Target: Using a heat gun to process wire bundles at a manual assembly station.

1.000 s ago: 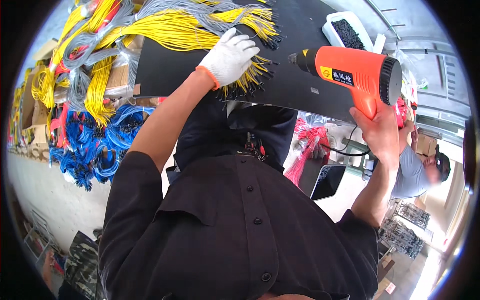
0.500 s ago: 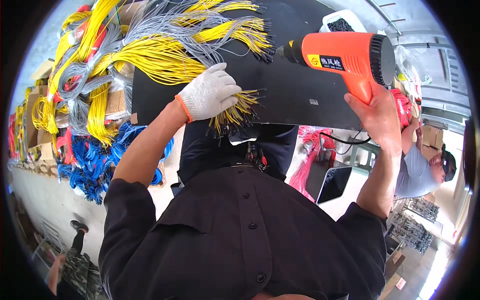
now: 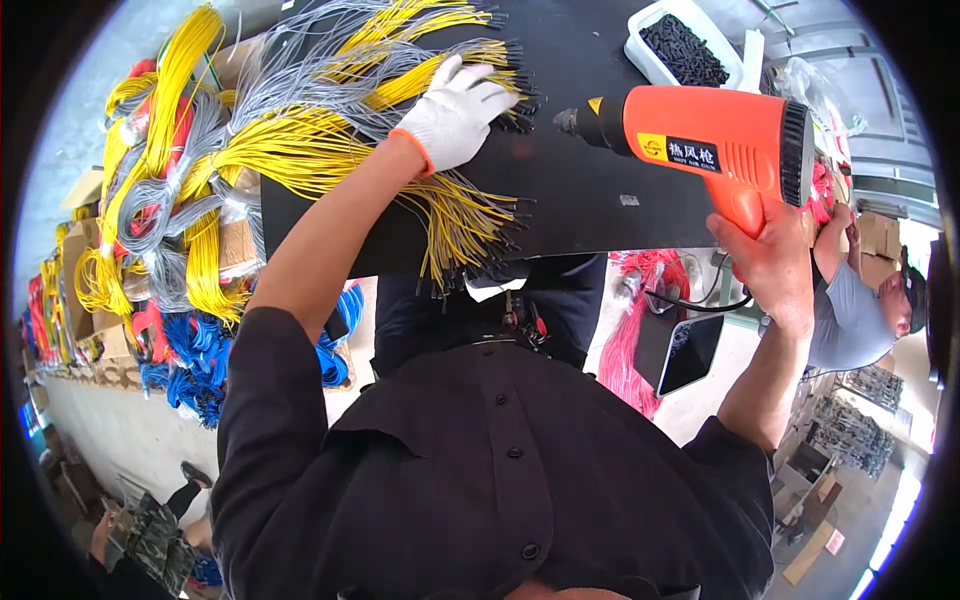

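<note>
My right hand (image 3: pixel 765 255), bare, is closed round the handle of an orange heat gun (image 3: pixel 715 145). Its dark nozzle faces left, toward the black-tipped wire ends and a little apart from them. My left hand (image 3: pixel 455 112), in a white knit glove with an orange cuff, lies with fingers spread over the tips of a yellow and grey wire bundle (image 3: pixel 405 85). Nearer to me, another yellow wire bundle (image 3: pixel 450 215) fans out under my left wrist, and its tips hang over the table's near edge.
On the black table (image 3: pixel 570 215), a white tub (image 3: pixel 640 55) of small black pieces stands at the far right. Coiled wires (image 3: pixel 175 110) heap at the left, with blue wire bundles (image 3: pixel 195 365) below. Pink wires (image 3: pixel 630 340) and a tablet-like device (image 3: pixel 690 352) are at right. A co-worker (image 3: pixel 850 310) sits beyond.
My left hand has moved away from me, off the near yellow wires and onto the farther bundle's tips. Those near wires now lie fanned out. The heat gun stays in my right hand.
</note>
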`<state>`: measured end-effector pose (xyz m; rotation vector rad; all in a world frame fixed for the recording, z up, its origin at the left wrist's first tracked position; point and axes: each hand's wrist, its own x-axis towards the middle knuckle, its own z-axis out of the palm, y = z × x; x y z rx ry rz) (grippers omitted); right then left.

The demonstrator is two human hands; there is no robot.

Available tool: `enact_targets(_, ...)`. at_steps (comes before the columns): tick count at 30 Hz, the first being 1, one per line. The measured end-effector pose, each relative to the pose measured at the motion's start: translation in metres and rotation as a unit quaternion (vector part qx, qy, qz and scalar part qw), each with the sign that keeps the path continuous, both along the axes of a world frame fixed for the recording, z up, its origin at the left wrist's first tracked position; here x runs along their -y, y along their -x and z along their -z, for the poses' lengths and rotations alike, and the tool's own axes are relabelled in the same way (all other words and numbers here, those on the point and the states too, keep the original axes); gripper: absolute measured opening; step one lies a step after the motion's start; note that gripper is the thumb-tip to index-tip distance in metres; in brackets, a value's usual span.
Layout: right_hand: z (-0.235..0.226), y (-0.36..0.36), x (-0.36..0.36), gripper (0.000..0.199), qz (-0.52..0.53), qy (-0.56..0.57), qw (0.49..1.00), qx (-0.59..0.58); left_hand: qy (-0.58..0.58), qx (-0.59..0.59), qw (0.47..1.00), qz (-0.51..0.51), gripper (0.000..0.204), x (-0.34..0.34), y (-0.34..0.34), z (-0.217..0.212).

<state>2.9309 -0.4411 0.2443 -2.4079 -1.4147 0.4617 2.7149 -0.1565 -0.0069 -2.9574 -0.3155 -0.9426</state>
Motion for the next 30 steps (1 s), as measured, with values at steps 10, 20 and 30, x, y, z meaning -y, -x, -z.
enact_targets(10, -0.001, 0.004, 0.002, 0.02, 0.013, 0.008, 1.0, -0.001, 0.055, -0.092, 0.994, 0.032, 0.021, -0.019, -0.008, 0.005)
enact_targets(20, -0.001, 0.027, -0.009, 0.023, 0.023, 0.049, 0.998, 0.027, 0.032, -0.046, 0.998, 0.003, 0.026, -0.011, 0.006, -0.002)
enact_targets(30, 0.007, 0.048, -0.011, 0.029, -0.028, 0.047, 0.997, 0.053, 0.06, 0.192, 0.977, -0.07, 0.035, -0.021, 0.033, -0.007)
